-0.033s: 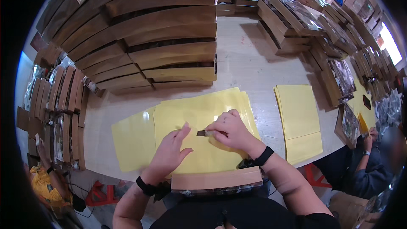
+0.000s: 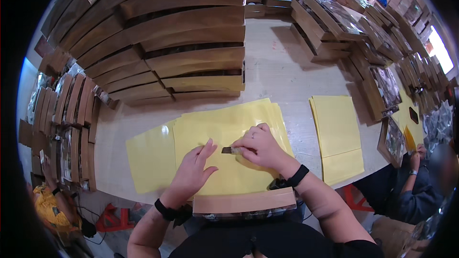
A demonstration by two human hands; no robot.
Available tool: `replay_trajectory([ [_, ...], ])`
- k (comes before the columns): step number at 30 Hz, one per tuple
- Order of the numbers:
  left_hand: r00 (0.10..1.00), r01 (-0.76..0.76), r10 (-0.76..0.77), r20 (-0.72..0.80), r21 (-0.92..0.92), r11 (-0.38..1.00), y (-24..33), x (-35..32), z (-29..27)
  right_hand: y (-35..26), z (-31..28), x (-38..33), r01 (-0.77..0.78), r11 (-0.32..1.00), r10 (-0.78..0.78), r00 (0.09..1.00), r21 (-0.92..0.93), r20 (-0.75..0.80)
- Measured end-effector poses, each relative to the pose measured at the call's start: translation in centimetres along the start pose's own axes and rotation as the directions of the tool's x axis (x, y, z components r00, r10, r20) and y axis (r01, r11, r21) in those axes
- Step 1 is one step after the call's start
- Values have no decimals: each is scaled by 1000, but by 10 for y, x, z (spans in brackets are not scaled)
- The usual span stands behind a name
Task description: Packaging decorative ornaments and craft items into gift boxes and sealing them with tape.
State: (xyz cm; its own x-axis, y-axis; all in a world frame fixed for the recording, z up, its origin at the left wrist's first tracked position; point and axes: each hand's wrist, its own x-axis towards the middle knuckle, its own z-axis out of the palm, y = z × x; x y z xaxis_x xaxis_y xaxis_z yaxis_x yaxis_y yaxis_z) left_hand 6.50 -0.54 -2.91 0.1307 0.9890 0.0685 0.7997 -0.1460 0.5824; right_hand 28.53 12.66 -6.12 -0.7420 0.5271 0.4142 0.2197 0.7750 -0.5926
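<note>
Yellow sheets [image 2: 239, 177] lie in a loose stack on the table in front of me. Over their middle, my right hand [image 2: 263, 145] pinches a small dark flat blade-like piece [image 2: 226, 150]; its end in my fingers looks pale and wrapped. The dark end points left, low over the top sheet; whether it touches the paper I cannot tell. My left hand [image 2: 193, 167] hovers beside it over the left part of the sheets, fingers stretched and thumb apart, holding nothing. A shallow cardboard tray [image 2: 244, 201] stands against the near edge of the stack, below my wrists.
Tall stacks of cardboard trays [image 2: 201, 62] rise at the far left. More trays [image 2: 330, 19] are piled at the far right. Another yellow sheet stack [image 2: 340, 134] lies to the right. A small black object [image 2: 276, 184] sits by my right wrist. Co-workers sit at both sides.
</note>
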Motion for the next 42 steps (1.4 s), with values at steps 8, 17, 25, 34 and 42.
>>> replay_trajectory([
  [8,970,-242,239,38,163,956,-6,4,-5,-1,-3,1,-80,996,77,994,33,75],
  [17,939,-313,298,-171,-65,948,-8,-2,9,-1,0,-1,-91,996,88,984,-12,-157],
  [25,957,-253,245,-157,-29,967,-16,3,20,-4,-2,1,72,997,-72,996,14,58],
  [34,974,-196,176,-139,-145,970,-12,-13,17,1,3,0,38,999,-42,992,33,117],
  [42,897,-284,19,-441,-544,789,0,-11,-43,-8,-7,3,19,998,-25,994,61,108],
])
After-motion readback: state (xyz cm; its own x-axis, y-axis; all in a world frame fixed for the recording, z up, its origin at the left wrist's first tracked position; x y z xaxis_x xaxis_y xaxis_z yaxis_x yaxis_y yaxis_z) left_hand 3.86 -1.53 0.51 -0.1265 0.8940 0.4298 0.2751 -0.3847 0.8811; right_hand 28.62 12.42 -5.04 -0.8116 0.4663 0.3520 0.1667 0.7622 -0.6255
